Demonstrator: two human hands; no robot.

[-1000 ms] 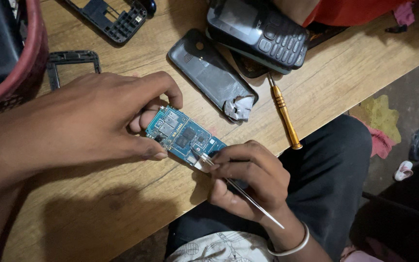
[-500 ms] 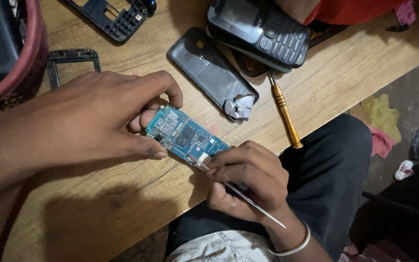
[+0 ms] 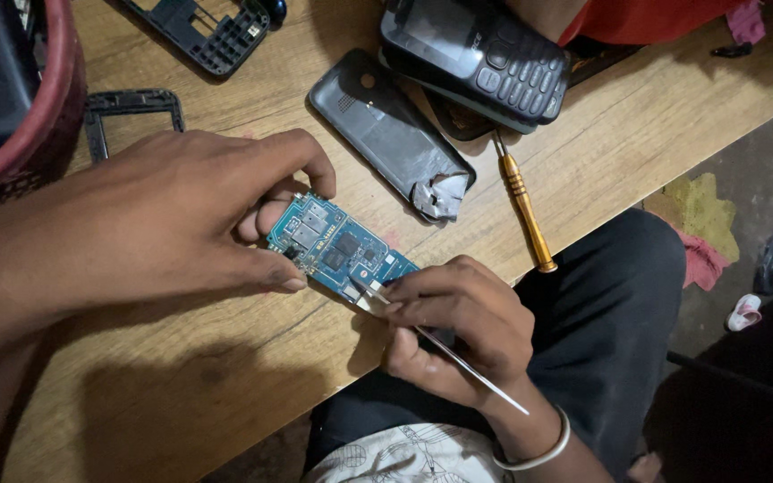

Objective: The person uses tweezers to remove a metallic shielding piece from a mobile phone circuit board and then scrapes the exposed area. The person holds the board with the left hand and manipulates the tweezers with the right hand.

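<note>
A: Nearest, the right hand, a pale bangle on its wrist: what is in it?

B: Its fingers are closed round thin steel tweezers, tips touching the near corner of the blue rectangular circuit board.

A: And the board itself?

B: It lies tilted at the near edge of the wooden counter. The left hand pinches its far end, thumb on one long side, fingers curled over the other.

A: Farther back?

B: A yellow-handled screwdriver, then a grey phone back cover with a crumpled end, a dark keypad phone, two black plastic frames, and a red basket at the left.
</note>
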